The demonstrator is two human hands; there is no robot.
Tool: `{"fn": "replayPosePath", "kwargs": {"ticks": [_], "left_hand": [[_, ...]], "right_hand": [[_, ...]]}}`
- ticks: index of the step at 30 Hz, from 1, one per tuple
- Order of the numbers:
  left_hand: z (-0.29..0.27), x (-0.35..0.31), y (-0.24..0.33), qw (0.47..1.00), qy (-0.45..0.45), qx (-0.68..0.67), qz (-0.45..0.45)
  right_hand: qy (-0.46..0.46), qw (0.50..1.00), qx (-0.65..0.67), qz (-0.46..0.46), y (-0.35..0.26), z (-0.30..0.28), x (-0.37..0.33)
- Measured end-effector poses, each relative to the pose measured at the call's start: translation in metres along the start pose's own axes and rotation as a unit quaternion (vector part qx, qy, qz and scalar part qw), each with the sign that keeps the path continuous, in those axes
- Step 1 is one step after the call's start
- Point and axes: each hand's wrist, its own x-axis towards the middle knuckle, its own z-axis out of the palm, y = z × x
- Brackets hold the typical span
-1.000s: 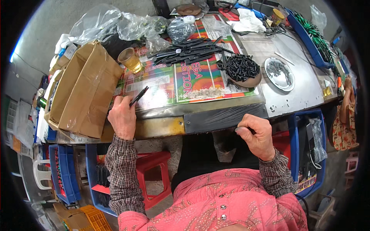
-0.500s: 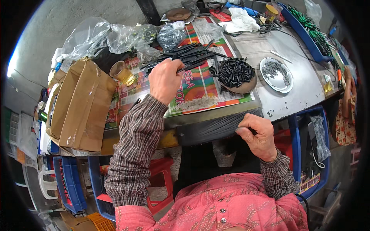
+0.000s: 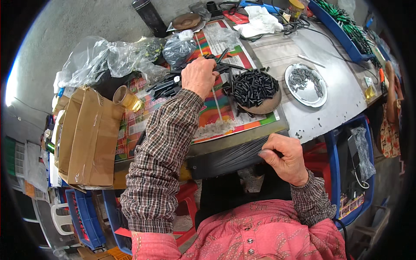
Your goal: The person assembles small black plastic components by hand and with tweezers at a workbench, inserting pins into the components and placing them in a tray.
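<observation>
In the head view, the left hand [image 3: 198,77] is over the pile of black strips [image 3: 163,89] towards twelve o'clock on the table [image 3: 268,130], the strips spreading from there to eleven; its fingers are bent down among them, and I cannot tell whether they grip one; the right hand [image 3: 284,157] hangs before the near edge at four o'clock, its fingers curled closed with nothing clearly seen in them; since the strips lie crossed, a narrow pinch near one end and a pull along the length would, I judge, disturb neighbours least; the wrist is best kept high, clear of the brown bowl [image 3: 268,106] at one to two o'clock, heaped with short black pieces, some spilled beside it; at two o'clock a white plate [image 3: 308,98] bears small grey pieces; beyond it a blue tray [image 3: 353,55] holds green and dark items; at ten, a tilted amber cup [image 3: 119,95] has yellow liquid; at nine, a cardboard box [image 3: 102,145] hides its contents; past three, a blue crate [image 3: 334,160] holds clear plastic wrapping [image 3: 364,160].
</observation>
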Motion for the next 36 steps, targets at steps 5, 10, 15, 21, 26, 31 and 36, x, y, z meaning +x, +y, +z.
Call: {"fn": "replayPosePath", "kwargs": {"ticks": [5, 10, 15, 21, 26, 31, 36], "left_hand": [[0.009, 0.004, 0.006, 1.0, 0.002, 0.024, 0.016], [0.009, 0.003, 0.001, 1.0, 0.016, 0.01, 0.012], [-0.008, -0.012, 0.006, 0.995, 0.091, -0.032, 0.004], [-0.042, -0.037, 0.005, 0.976, 0.153, -0.15, 0.051], [-0.071, -0.072, 0.021, 0.976, 0.092, -0.196, 0.006], [-0.084, -0.11, 0.032, 0.873, -0.011, -0.478, -0.098], [-0.089, -0.147, 0.05, 0.775, -0.057, -0.608, -0.164]], "right_hand": [[-0.002, 1.0, 0.007, -0.004, 0.003, -0.001, 0.0], [-0.004, 1.0, 0.006, -0.01, 0.004, -0.002, 0.0], [-0.01, 1.0, 0.008, -0.004, 0.004, -0.003, -0.001], [-0.011, 1.0, 0.001, 0.001, 0.0, -0.002, 0.0], [-0.008, 0.999, -0.047, 0.011, -0.006, -0.008, 0.003], [0.034, 0.991, -0.132, 0.005, 0.005, -0.016, 0.016], [0.038, 0.988, -0.147, 0.018, 0.006, -0.02, 0.021]]}}
